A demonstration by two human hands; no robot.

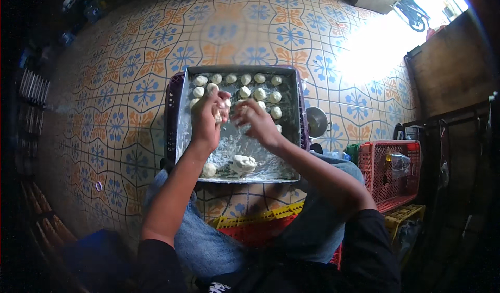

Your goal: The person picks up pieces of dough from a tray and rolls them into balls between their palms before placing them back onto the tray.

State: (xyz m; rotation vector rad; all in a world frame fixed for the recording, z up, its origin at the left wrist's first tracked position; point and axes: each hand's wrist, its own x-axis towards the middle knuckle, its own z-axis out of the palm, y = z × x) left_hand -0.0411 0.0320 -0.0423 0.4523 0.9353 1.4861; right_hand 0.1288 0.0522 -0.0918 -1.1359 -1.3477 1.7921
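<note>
My left hand (pixel 207 120) is raised over the tray, its fingers curled around a pale piece of dough (pixel 217 117) that shows only in part. Close to its right, my right hand (pixel 259 123) has bent, floury fingers held apart, slightly blurred, with nothing visible in them. Beneath both hands is a square metal tray (pixel 188 136) dusted with flour. Small round dough balls (pixel 259 93) stand in rows across its far half, some hidden by my hands. At the tray's near side lie a larger dough lump (pixel 243 163) and a single dough ball (pixel 209 170).
A dark purple crate (pixel 173 110) supports the tray. Right of it sits a round metal bowl (pixel 316 122). A red crate (pixel 390 188) stands farther right, with a yellow crate (pixel 403 217) nearer me. The floor (pixel 140 84) is patterned tile.
</note>
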